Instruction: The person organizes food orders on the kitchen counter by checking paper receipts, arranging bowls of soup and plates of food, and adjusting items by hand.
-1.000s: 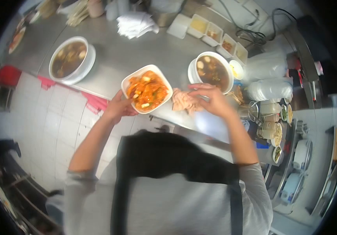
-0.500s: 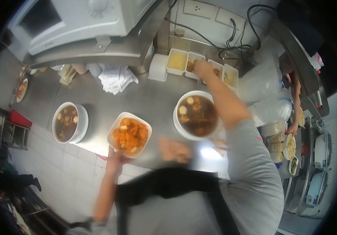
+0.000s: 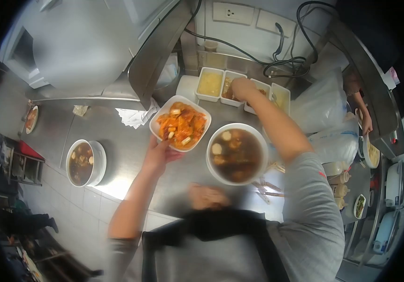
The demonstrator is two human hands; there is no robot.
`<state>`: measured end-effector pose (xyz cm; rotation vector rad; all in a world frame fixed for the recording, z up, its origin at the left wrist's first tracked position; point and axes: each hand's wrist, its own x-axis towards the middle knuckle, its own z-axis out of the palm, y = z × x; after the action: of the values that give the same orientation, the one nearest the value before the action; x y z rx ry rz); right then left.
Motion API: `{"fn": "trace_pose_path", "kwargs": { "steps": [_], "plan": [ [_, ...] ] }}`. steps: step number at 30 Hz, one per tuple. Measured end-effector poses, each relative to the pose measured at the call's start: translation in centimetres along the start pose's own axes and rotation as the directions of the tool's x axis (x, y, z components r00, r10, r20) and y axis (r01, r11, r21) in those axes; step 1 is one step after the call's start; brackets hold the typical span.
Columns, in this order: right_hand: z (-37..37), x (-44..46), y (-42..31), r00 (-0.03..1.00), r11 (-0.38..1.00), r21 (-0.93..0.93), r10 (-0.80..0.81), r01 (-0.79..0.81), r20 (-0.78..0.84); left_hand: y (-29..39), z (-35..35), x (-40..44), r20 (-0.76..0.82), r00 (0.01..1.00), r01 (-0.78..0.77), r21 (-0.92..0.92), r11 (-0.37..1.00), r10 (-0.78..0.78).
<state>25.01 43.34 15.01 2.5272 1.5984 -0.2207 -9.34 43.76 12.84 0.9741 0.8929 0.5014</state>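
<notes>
My left hand (image 3: 160,154) grips the near edge of a white square bowl (image 3: 180,123) filled with orange-red food, tilted above the steel counter (image 3: 131,160). My right hand (image 3: 244,90) reaches into the second of several small white containers; its fingertips are hidden inside, so what they hold cannot be made out. Left of that container stands one with yellow contents (image 3: 210,83). Between my arms sits a round white bowl of dark soup (image 3: 237,154) with pale pieces in it. A pinkish, blurred item (image 3: 207,196) lies near the counter's front edge.
A second soup bowl (image 3: 81,162) stands at the left on a plate. White papers (image 3: 134,116) lie under a steel shelf (image 3: 152,51). Plastic bags (image 3: 321,108), squeeze bottles (image 3: 339,190) and black cables (image 3: 284,61) are at the right. Another person's hand (image 3: 366,123) is beyond the bags.
My right hand has gone from beside the pinkish item into the small containers and stays there. My left hand has raised the square bowl toward the back of the counter. The view has shifted.
</notes>
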Motion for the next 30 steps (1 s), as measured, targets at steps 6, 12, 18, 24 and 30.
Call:
{"fn": "trace_pose_path", "kwargs": {
  "steps": [6,12,18,24,30],
  "plan": [
    [3.1,2.9,4.4,0.995,0.925,0.375,-0.084,0.056,0.058,1.1,3.2,2.5,0.035,0.999,-0.025,0.011,1.0,0.025],
    [-1.4,-0.9,6.5,0.995,0.575,0.815,0.013,0.072,-0.097,2.1,5.0,5.1,0.077,0.994,-0.073,0.0,0.997,0.073],
    [-6.2,-6.8,-0.7,0.793,0.85,0.334,-0.148,0.408,-0.591,2.6,7.0,7.5,0.08,0.996,-0.033,-0.012,0.999,0.034],
    [-5.6,-3.9,0.7,0.936,0.961,0.253,0.186,-0.11,-0.299,2.2,6.9,7.2,0.084,0.995,-0.052,-0.033,0.998,0.055],
    [-1.2,-5.0,1.0,0.91,0.994,0.075,-0.038,0.075,-0.413,2.5,5.0,3.0,0.202,0.978,-0.037,-0.038,0.999,0.044]
  ]
}}
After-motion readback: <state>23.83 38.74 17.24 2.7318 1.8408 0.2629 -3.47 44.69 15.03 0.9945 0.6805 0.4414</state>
